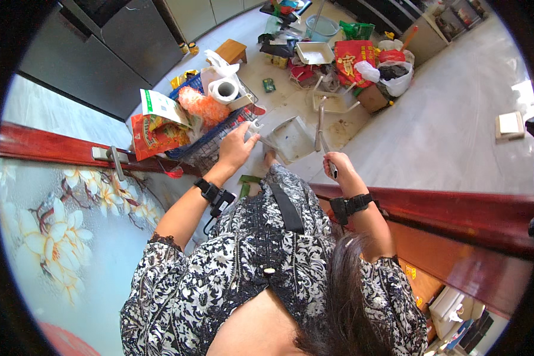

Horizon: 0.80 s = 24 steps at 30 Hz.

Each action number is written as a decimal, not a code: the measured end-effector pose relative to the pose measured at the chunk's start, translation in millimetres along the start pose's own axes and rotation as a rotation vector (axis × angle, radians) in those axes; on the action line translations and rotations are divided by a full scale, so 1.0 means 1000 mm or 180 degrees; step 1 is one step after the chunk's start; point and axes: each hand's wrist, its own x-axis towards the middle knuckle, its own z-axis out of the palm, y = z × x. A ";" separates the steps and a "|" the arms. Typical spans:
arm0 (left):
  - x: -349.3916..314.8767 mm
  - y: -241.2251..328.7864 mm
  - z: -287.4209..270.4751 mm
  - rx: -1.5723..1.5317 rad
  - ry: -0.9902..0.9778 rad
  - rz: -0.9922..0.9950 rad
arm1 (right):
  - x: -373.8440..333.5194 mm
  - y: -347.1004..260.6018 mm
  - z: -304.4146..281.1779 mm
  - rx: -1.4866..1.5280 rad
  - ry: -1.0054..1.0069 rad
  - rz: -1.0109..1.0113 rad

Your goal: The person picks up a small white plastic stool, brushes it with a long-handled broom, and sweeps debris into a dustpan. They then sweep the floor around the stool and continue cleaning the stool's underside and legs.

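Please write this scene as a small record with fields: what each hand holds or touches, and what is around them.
left hand: left hand reaches to the wire basket, fingers on a small white object, not clear what it is
right hand: right hand closed on a long thin handle
dustpan: grey dustpan on the floor between the hands
basket contents: toilet paper roll, orange fluffy thing, red bag
behind: pile of bags and boxes, pale bucket
wrists: black bands on both
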 end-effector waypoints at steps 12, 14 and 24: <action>-0.009 0.053 -0.017 -0.0218 0.0184 0.0144 | 0.002 -0.021 0.019 -0.0345 0.0108 -0.0256; -0.006 0.063 -0.018 -0.0336 0.0008 0.0045 | 0.001 -0.029 0.017 -0.0420 0.0226 -0.0275; -0.014 0.045 -0.086 -0.0472 0.0376 -0.0789 | -0.018 -0.023 0.028 -0.0300 0.0037 -0.0412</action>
